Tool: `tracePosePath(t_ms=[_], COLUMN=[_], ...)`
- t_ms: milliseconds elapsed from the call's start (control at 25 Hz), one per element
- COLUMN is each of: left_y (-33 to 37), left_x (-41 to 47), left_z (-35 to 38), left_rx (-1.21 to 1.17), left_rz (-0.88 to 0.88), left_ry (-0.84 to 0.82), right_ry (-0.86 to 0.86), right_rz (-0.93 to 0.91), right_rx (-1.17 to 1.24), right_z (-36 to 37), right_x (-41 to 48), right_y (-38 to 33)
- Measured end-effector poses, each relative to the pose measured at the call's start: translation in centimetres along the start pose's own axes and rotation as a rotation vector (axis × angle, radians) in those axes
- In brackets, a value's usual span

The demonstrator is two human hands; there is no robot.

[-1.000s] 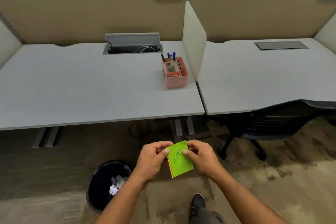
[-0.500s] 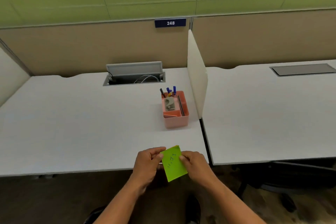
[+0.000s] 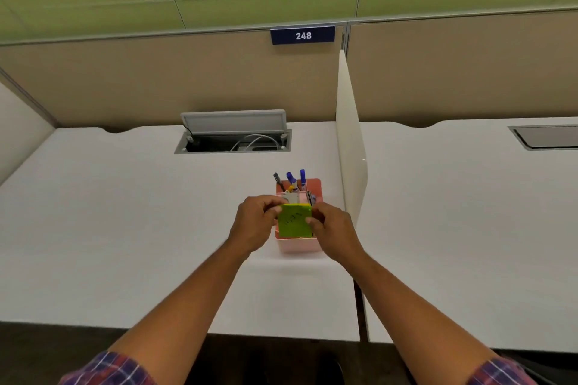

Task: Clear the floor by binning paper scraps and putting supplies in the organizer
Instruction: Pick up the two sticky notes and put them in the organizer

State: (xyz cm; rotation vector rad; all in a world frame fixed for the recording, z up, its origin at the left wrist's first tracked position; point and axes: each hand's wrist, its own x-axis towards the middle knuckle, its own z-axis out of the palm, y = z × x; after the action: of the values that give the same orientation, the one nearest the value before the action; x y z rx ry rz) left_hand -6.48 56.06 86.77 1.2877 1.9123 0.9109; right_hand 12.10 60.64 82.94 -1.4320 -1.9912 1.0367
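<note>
Both hands, left (image 3: 255,222) and right (image 3: 333,230), pinched the green pad (image 3: 295,223) by its side edges directly over the pink organizer (image 3: 298,244) on the desk (image 3: 125,212), apparently squaring it to drop into a compartment.

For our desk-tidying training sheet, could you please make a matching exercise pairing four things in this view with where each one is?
Things:
1. green sticky-note pad
2. pink organizer
3. blue-capped pens
4. 248 sign

Places:
A. on the partition above the desk
B. standing in the organizer's rear compartment
C. held between the left hand and right hand
D. on the desk beside the white divider

Pairs: 1-C, 2-D, 3-B, 4-A
</note>
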Motion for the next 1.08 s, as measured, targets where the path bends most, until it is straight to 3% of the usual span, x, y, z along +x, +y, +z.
tracePosePath(t_ms=[280, 480, 680, 1080], left_y=[-2.2, -5.1, -7.3, -8.2], left_x=[3.8, 4.5, 4.1, 3.4], left_z=[0.0, 1.0, 2.7, 3.4], left_rx=[0.129, 0.254, 0.349, 0.54], left_rz=[0.017, 0.028, -0.031, -0.05], left_ry=[-0.033, -0.145, -0.236, -0.248], right_ry=[0.015, -0.098, -0.122, -0.225], right_rz=[0.056, 0.136, 0.209, 0.194], right_rx=[-0.199, -0.298, -0.283, -0.334], right_z=[2.9, 5.0, 6.5, 5.2], right_x=[3.9, 3.8, 3.0, 3.0], right_y=[0.8, 2.7, 3.4, 2.5])
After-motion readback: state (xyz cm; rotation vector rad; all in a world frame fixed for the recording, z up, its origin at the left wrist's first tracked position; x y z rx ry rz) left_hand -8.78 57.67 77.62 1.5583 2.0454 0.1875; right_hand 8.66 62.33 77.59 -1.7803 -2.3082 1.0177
